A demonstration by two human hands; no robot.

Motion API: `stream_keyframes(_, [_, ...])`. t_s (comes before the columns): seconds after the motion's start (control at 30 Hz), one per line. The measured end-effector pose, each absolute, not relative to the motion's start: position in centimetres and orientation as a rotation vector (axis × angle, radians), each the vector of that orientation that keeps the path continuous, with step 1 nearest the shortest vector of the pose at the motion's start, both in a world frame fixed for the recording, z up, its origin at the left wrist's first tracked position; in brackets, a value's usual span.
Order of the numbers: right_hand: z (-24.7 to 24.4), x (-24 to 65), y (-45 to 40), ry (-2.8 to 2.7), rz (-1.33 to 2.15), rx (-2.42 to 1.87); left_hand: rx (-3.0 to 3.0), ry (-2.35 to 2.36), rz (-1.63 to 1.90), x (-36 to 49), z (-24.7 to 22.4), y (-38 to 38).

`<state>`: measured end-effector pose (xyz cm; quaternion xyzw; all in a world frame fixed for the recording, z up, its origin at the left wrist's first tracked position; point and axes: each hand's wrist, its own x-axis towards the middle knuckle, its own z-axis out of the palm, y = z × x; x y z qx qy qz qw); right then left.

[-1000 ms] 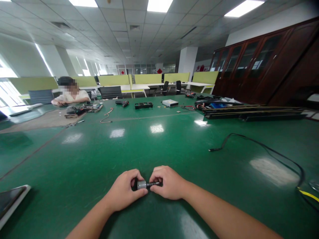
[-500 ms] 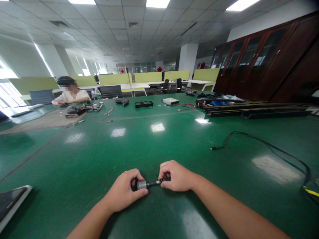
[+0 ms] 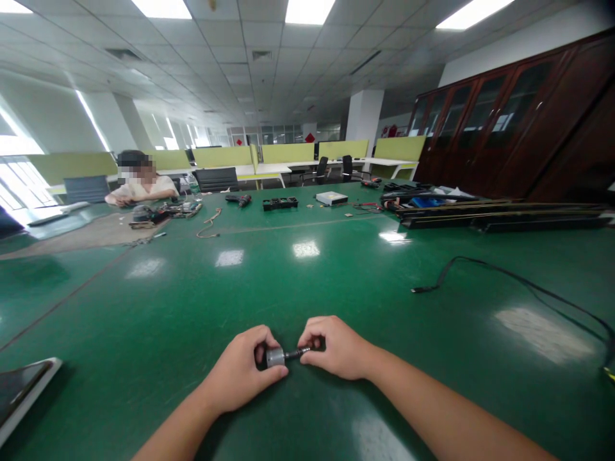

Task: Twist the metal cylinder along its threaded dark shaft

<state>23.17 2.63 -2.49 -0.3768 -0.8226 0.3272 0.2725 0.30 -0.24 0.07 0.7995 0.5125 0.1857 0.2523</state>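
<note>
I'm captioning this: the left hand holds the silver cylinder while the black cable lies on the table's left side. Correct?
Wrong side: the head view shows the black cable on the right of the table. The left hand does hold the silver cylinder.

The left forearm (image 3: pixel 179 419), toward seven o'clock in the view, is bare and smooth, and it becomes narrower at the wrist. The right forearm (image 3: pixel 427 406), toward five o'clock, is equally bare and tapering. The left hand (image 3: pixel 240 371) and the right hand (image 3: pixel 339 349), near six o'clock, are uncovered, with rounded knuckles.
</note>
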Motion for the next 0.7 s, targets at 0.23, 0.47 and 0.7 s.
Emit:
stream_keyframes(0.23, [-2.24,22.50,2.26,-2.281,0.798,-0.999,2.155,1.405,0.545,0.35,-0.07,-0.26])
stream_keyframes(0.47, [-2.31,22.37,2.48,-2.247,0.804,-1.019,2.151,1.379,0.499,0.47,0.57,-0.45])
stream_keyframes(0.7, [-2.06,22.33,2.21,-2.314,0.745,-0.976,2.137,1.393,0.483,0.58,0.44,-0.17])
